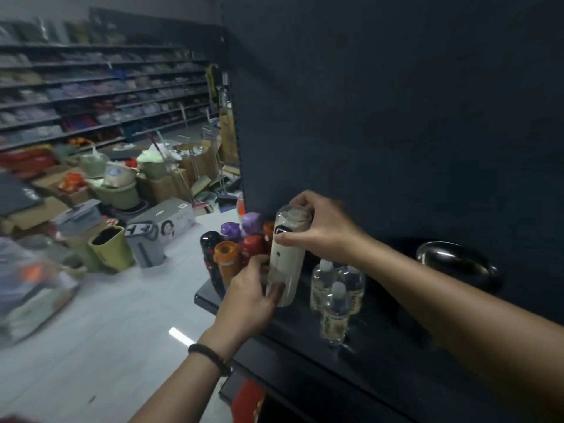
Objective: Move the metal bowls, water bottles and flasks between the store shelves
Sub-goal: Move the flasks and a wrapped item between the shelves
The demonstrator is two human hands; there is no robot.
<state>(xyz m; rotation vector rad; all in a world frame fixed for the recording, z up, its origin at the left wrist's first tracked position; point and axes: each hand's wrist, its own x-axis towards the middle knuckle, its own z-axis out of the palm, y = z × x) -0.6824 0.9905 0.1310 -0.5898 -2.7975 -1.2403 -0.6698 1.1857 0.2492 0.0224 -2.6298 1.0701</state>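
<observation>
Two-handed, gripping a cream flask (288,254) at the centre of the frame and holding it nearly upright. Curling the right hand (323,227) round its clear-capped top, thumb pressing the front. Wrapping the left hand (248,296) round its lower part, fingertips pinching near the base. Holding it over the front of a dark shelf (381,346), base perhaps touching the board, hard to tell under the fingers. Placing it between a tight cluster of coloured flasks (227,253), black, orange, red and purple, at its left, and three clear water bottles (335,312) huddling at its lower right. Seeing a metal bowl (454,261) lying further right on the same shelf, near the dark back panel (396,117). Wearing a beaded bracelet (209,357) on the left wrist, lower centre. Looking past the shelf end onto a pale floor (106,315) with cartons (164,221) at mid left and blurred stocked shelving (91,96) in the upper left.
</observation>
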